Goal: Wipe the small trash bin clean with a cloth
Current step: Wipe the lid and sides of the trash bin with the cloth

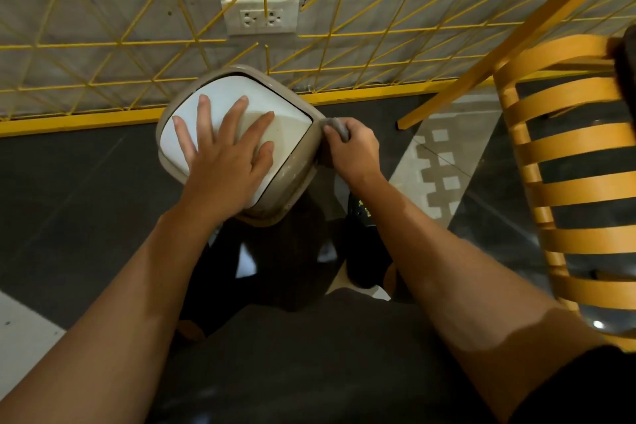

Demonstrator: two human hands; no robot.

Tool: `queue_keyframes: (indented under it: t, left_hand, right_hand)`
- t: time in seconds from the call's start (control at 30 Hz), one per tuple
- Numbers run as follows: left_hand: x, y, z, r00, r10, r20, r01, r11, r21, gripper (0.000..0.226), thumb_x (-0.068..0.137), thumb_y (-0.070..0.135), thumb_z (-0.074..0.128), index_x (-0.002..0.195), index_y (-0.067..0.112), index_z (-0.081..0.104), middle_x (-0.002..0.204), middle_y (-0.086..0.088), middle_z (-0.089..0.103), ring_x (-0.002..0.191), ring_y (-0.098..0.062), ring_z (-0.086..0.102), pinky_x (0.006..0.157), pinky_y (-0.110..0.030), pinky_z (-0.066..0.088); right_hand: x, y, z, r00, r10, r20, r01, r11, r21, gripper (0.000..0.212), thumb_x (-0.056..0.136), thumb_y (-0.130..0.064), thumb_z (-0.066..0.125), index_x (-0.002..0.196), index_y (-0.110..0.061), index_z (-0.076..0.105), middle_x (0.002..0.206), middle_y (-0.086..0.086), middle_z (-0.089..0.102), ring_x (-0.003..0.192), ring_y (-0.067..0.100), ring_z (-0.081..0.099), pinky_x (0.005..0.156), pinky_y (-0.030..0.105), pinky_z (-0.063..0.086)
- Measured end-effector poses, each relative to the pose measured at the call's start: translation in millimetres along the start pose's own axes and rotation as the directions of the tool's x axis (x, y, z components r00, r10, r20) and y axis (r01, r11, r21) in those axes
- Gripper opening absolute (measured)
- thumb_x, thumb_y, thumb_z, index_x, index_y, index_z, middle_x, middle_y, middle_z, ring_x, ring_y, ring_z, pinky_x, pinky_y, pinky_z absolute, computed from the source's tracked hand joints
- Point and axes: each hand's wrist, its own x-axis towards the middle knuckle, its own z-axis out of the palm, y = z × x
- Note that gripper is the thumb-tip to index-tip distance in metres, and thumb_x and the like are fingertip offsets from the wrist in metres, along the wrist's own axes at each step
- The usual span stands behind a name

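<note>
Bin [303,162] under flat left hand [223,162]; cloth [335,126], seemingly, in right hand [351,144].

The bin [298,166] stands before the wire fence [86,116], a chair [568,145] to its right.

Your way behind the trash bin [298,171] is blocked by the yellow wire grid [137,44]; a slatted chair [550,55] crowds the right, open floor [69,182] lies left.
</note>
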Motion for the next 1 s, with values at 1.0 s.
queue_keyframes:
  t: [1.0]
  left_hand:
    - [-3, 7, -5, 1.000, -0.019, 0.002, 0.019, 0.999, 0.030, 0.049, 0.094, 0.041, 0.021, 0.141, 0.031, 0.030, 0.155, -0.003, 0.014, 0.142, -0.037, -0.007, 0.108, -0.059, -0.010]
  right_hand:
    - [26, -32, -7, 0.992, -0.022, 0.126, 0.057, 0.957, -0.286, 0.019, 0.090, -0.020, 0.054, 0.101, -0.005, 0.059, 0.103, 0.009, 0.057, 0.086, 0.016, 0.046, 0.073, 0.024, 0.036]
